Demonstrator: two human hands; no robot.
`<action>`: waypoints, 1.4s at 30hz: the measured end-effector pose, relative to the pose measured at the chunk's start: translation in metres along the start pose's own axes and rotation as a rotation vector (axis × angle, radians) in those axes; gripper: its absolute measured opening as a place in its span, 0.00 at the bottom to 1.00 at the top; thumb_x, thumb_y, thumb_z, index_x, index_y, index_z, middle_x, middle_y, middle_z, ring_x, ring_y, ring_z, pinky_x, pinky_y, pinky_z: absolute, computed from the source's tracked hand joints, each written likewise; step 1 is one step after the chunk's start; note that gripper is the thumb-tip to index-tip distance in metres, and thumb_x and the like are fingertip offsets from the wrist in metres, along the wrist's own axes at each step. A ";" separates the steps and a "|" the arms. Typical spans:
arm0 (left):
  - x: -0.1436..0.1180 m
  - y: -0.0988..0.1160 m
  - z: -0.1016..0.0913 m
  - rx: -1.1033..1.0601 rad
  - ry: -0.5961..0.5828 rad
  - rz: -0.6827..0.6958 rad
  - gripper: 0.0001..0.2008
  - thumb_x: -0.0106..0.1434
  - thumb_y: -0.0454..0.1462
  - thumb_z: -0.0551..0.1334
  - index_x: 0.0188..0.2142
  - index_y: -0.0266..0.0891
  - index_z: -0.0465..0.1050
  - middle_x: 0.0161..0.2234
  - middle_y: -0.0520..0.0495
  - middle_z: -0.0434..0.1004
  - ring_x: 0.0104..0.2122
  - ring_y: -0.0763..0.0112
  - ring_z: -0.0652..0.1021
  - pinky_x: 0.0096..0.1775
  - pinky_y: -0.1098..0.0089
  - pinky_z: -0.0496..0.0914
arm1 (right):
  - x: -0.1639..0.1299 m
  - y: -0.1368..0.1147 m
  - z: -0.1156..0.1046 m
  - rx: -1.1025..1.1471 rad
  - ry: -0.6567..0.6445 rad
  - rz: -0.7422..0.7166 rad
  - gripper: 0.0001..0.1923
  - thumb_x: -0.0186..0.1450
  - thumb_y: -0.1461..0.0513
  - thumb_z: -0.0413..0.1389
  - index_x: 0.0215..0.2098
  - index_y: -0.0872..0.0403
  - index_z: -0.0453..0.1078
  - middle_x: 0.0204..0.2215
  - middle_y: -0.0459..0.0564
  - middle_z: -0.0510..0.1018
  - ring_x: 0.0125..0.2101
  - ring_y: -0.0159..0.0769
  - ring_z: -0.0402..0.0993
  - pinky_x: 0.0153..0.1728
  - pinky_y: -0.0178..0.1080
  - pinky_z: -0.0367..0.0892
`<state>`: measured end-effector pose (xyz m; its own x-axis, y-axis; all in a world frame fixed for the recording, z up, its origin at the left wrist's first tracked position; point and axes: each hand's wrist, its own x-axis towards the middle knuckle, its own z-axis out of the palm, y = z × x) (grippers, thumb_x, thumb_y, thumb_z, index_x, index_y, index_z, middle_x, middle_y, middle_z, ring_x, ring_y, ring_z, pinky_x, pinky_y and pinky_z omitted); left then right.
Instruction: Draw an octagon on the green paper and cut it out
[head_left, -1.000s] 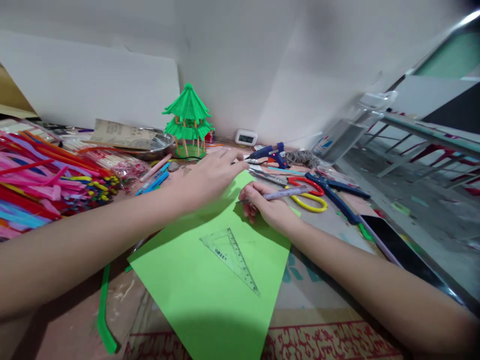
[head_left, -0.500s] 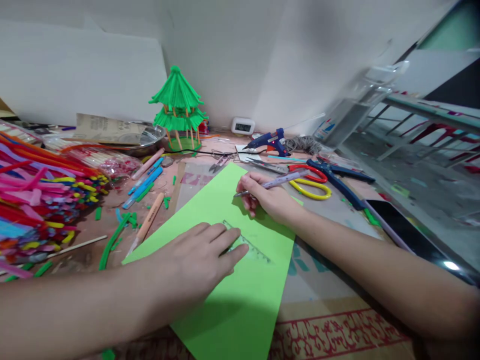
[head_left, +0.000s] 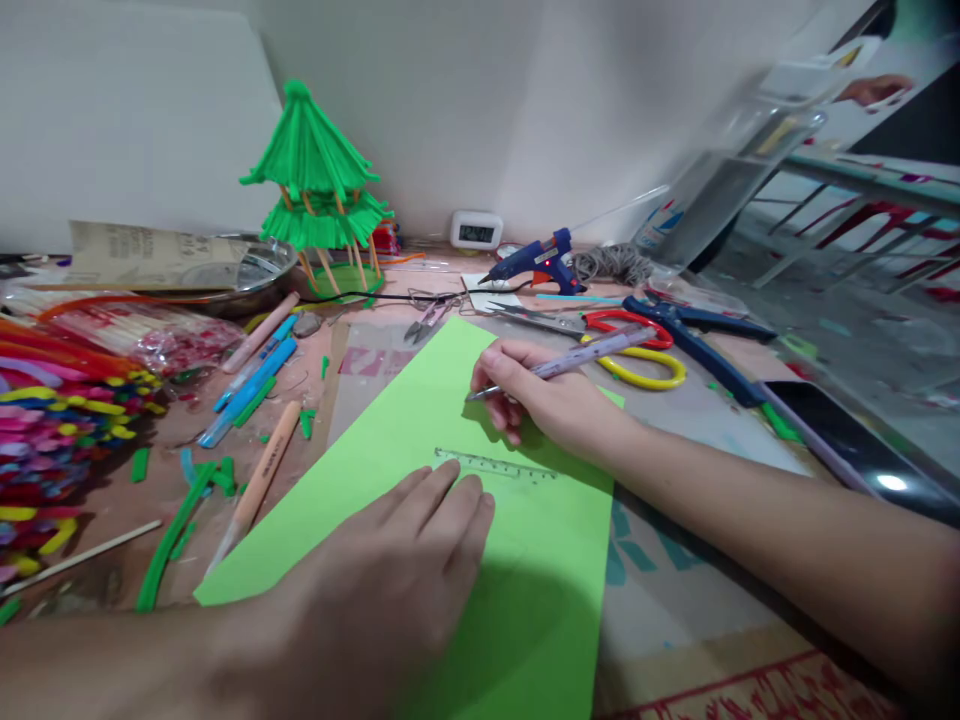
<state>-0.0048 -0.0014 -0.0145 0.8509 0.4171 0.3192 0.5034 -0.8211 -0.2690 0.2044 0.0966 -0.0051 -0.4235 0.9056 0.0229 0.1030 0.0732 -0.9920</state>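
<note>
The right hand (head_left: 551, 400) closes its grip on a pen (head_left: 559, 363), a slim pale-violet barrel with its tip aimed left and down, just short of the green paper (head_left: 525, 600). The clear plastic ruler (head_left: 495, 466) lies just below that tip, nearer the person, its long axis running left to right across the sheet with the graded edge facing the pen. The left hand (head_left: 397, 590) lies flat and open on the paper, gripping nothing, its fingertips (head_left: 450, 480) at the ruler's left end; so the right hand is nearer the ruler's top edge and the left pins its near side. The paper is smooth, matt and thin, a corner pointing away. On the counter beyond lie yellow-and-red scissors (head_left: 637, 365), a blue glue gun (head_left: 536, 262) and a green model pavilion (head_left: 315, 190) on wooden sticks, with fuzzy bright pipe cleaners (head_left: 52, 420) heaped at left
</note>
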 end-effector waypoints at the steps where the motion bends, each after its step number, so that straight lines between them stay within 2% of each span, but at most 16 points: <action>1: -0.001 0.000 0.002 0.000 0.030 -0.007 0.27 0.64 0.23 0.45 0.55 0.29 0.75 0.53 0.38 0.81 0.52 0.56 0.80 0.53 0.58 0.72 | -0.001 0.000 0.001 -0.010 0.009 0.001 0.22 0.70 0.43 0.58 0.32 0.52 0.68 0.15 0.39 0.71 0.14 0.26 0.65 0.15 0.28 0.59; 3: -0.002 -0.001 0.005 -0.015 0.073 -0.020 0.27 0.68 0.24 0.43 0.55 0.30 0.75 0.55 0.40 0.81 0.54 0.58 0.79 0.55 0.59 0.69 | -0.002 -0.001 0.001 -0.028 0.024 0.000 0.21 0.71 0.44 0.57 0.32 0.52 0.69 0.15 0.39 0.70 0.14 0.26 0.63 0.15 0.28 0.58; 6: 0.002 -0.003 0.008 -0.040 0.075 -0.025 0.25 0.73 0.28 0.41 0.55 0.32 0.75 0.55 0.42 0.82 0.54 0.59 0.79 0.56 0.60 0.66 | -0.003 -0.002 0.001 -0.021 0.026 0.008 0.21 0.71 0.44 0.57 0.32 0.52 0.69 0.16 0.39 0.69 0.14 0.26 0.63 0.15 0.29 0.57; 11: 0.004 -0.003 0.010 -0.038 0.086 -0.067 0.26 0.76 0.30 0.41 0.54 0.38 0.78 0.53 0.48 0.83 0.52 0.63 0.80 0.54 0.62 0.68 | -0.003 -0.004 -0.001 -0.009 0.010 0.015 0.25 0.69 0.41 0.58 0.31 0.52 0.70 0.16 0.40 0.70 0.15 0.27 0.64 0.15 0.29 0.57; 19: 0.004 -0.005 0.014 -0.050 0.115 -0.088 0.22 0.74 0.30 0.47 0.51 0.42 0.80 0.52 0.50 0.84 0.53 0.64 0.79 0.56 0.65 0.69 | -0.004 -0.008 -0.001 -0.021 0.006 0.029 0.27 0.65 0.37 0.61 0.30 0.52 0.70 0.17 0.41 0.71 0.16 0.28 0.65 0.16 0.31 0.59; 32: -0.001 -0.004 0.020 -0.072 0.121 -0.083 0.19 0.74 0.32 0.50 0.51 0.41 0.80 0.51 0.49 0.84 0.52 0.63 0.80 0.55 0.66 0.72 | -0.005 -0.005 -0.003 -0.041 -0.015 0.023 0.25 0.69 0.40 0.59 0.32 0.52 0.71 0.18 0.42 0.72 0.16 0.28 0.65 0.16 0.31 0.57; 36: -0.006 0.001 0.023 -0.028 0.093 -0.048 0.18 0.72 0.35 0.53 0.55 0.42 0.78 0.56 0.48 0.81 0.56 0.63 0.78 0.61 0.65 0.70 | -0.005 -0.006 -0.003 -0.050 -0.010 0.047 0.26 0.68 0.39 0.59 0.31 0.52 0.72 0.18 0.43 0.72 0.16 0.28 0.65 0.15 0.31 0.57; 39: -0.017 0.004 0.028 0.033 0.045 -0.020 0.23 0.66 0.43 0.59 0.59 0.51 0.76 0.61 0.51 0.76 0.65 0.58 0.70 0.61 0.62 0.74 | -0.005 -0.006 -0.003 -0.048 -0.015 0.047 0.25 0.68 0.39 0.59 0.31 0.51 0.72 0.17 0.43 0.72 0.16 0.28 0.65 0.15 0.31 0.57; 42: -0.027 0.003 0.030 0.053 0.003 -0.028 0.30 0.59 0.51 0.63 0.62 0.66 0.73 0.63 0.57 0.74 0.73 0.58 0.57 0.55 0.54 0.80 | -0.005 -0.005 -0.004 -0.057 -0.015 0.041 0.25 0.68 0.40 0.59 0.32 0.51 0.72 0.18 0.43 0.72 0.16 0.28 0.66 0.15 0.31 0.58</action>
<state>-0.0214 -0.0030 -0.0514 0.8361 0.4386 0.3296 0.5343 -0.7874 -0.3074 0.2099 0.0934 0.0003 -0.4315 0.9019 -0.0202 0.1713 0.0599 -0.9834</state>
